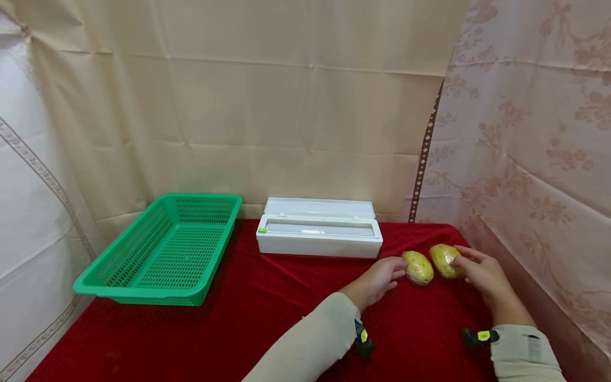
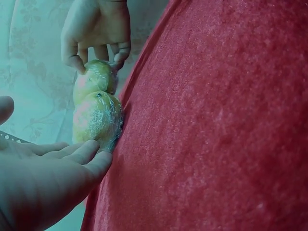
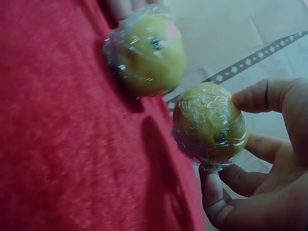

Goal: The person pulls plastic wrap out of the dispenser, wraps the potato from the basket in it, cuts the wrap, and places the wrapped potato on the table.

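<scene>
Two yellow potatoes wrapped in clear cling film lie side by side on the red cloth, at the right in the head view. My right hand (image 1: 486, 276) grips the right potato (image 1: 446, 260) between thumb and fingers; the right wrist view shows the thumb on one side of this film-covered potato (image 3: 210, 124) and fingertips at the other. Beside the left potato (image 1: 418, 267) is my left hand (image 1: 379, 278), its extended fingertips at the potato's near side. In the left wrist view those fingers (image 2: 86, 156) look straight and do not curl round it.
A white cling film dispenser (image 1: 319, 246) stands at the back middle, lid (image 1: 320, 206) raised, a small green piece at its left end. At the left is a green plastic basket (image 1: 143, 293) with slatted sides. Curtains hang behind and at both sides of the red-covered table (image 1: 267, 302).
</scene>
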`<state>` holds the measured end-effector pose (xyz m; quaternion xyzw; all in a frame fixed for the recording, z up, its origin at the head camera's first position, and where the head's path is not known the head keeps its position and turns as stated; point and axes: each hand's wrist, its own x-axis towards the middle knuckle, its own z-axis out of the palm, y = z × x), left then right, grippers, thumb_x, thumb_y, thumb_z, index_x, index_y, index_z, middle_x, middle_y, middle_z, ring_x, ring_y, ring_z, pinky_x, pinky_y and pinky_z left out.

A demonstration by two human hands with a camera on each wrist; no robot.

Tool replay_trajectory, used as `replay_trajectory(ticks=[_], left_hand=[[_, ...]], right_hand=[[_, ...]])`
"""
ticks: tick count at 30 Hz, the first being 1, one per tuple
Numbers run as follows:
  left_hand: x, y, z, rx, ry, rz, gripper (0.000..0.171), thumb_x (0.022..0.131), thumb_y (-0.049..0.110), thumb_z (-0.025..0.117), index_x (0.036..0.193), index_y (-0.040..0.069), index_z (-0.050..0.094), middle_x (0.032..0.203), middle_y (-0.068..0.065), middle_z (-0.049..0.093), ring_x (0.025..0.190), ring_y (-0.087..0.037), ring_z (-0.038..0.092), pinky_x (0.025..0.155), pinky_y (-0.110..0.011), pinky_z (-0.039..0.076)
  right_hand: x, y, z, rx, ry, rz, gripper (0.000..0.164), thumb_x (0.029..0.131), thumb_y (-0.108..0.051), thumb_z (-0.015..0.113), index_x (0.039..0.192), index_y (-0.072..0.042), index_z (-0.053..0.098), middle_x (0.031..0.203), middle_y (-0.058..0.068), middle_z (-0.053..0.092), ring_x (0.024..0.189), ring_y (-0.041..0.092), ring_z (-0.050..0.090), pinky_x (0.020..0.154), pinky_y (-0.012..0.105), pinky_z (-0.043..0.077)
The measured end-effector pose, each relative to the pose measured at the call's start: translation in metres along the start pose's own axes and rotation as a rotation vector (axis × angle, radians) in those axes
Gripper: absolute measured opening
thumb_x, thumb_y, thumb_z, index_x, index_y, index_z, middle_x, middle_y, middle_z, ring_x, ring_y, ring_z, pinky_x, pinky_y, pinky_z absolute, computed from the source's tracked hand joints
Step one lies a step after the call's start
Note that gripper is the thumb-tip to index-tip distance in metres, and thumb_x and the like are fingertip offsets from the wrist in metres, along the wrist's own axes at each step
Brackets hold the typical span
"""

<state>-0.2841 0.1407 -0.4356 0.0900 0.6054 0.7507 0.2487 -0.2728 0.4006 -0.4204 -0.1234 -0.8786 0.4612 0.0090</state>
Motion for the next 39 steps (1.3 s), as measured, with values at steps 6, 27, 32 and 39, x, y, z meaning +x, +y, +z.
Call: replay_trajectory(ticks=[6, 27, 32, 39], left_hand=[[0.001, 0.0, -0.002, 0.021, -0.032, -0.009, 0.055, 0.1, 0.034, 0.059, 0.145, 0.003, 0.053, 0.148, -0.013, 0.058, 0.144, -0.032, 0.049, 0.122, -0.056, 0.032], [0.001, 0.001, -0.014, 0.118, -0.072, 0.004, 0.056, 0.102, 0.039, 0.058, 0.145, 0.003, 0.053, 0.148, -0.011, 0.059, 0.144, -0.03, 0.05, 0.121, -0.056, 0.033], [0.001, 0.002, -0.017, 0.164, -0.09, 0.015, 0.055, 0.102, 0.038, 0.058, 0.144, 0.003, 0.053, 0.147, -0.01, 0.06, 0.143, -0.029, 0.051, 0.119, -0.057, 0.035], [-0.011, 0.015, -0.035, 0.492, -0.049, 0.053, 0.054, 0.1, 0.048, 0.059, 0.142, 0.015, 0.059, 0.14, 0.003, 0.062, 0.136, -0.019, 0.053, 0.116, -0.048, 0.04]], right_hand=[[0.002, 0.006, 0.007, 0.008, -0.005, 0.012, 0.07, 0.1, -0.033, 0.059, 0.16, -0.004, 0.035, 0.155, 0.025, 0.039, 0.099, 0.009, 0.051, 0.075, 0.025, 0.052], [0.01, 0.011, 0.019, 0.042, -0.021, 0.042, 0.071, 0.101, -0.043, 0.058, 0.158, -0.005, 0.039, 0.125, 0.007, 0.059, 0.089, 0.004, 0.056, 0.074, 0.028, 0.054], [0.008, 0.007, 0.017, 0.001, -0.019, 0.03, 0.073, 0.101, -0.046, 0.056, 0.159, -0.005, 0.037, 0.112, 0.002, 0.06, 0.09, 0.006, 0.054, 0.073, 0.031, 0.052], [0.004, 0.0, 0.011, -0.018, 0.113, -0.009, 0.073, 0.102, -0.049, 0.052, 0.155, 0.0, 0.04, 0.15, 0.029, 0.047, 0.122, 0.034, 0.055, 0.087, 0.04, 0.049]])
